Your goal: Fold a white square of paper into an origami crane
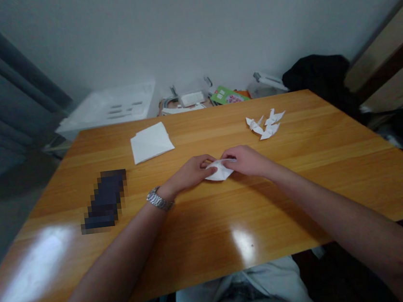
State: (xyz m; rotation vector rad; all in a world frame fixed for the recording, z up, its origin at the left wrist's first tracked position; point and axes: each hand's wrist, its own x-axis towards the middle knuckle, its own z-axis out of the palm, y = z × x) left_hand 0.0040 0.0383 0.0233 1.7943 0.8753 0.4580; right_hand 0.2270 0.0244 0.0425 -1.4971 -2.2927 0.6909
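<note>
- Worktop (210, 227): wood, glossy, window-like glare near the front edge. I can't tell if the work touches it or is held just above; if above, creases pressed without backing could drift off line.
- Paper stack (152, 143): white sheets, far left, edges not squared. I'd rate the risk low; a wide left-arm swing could fan it.
- Right hand (248, 161): fingers pinched on the right side of the piece, thumb on the near face. It's also the hand nearest the finished-looking pieces; a careless forward reach could knock them.
- Left hand (193, 173): fingers pinched on the left side, thumb on top. Uneven pull between the hands would be my main worry: a tear, or layers sliding.
- Folded paper (222, 172): between both hands, mid-worktop, point toward me. Fingers hide its far edge, so I can't verify alignment. Too much thumb pressure could crush the fold.
- Wristwatch (159, 199): metal band, left wrist, clear of the paper.
- Small paper figures (270, 131): huddled far right, thin pointed tips, easily bent by a bump.
</note>
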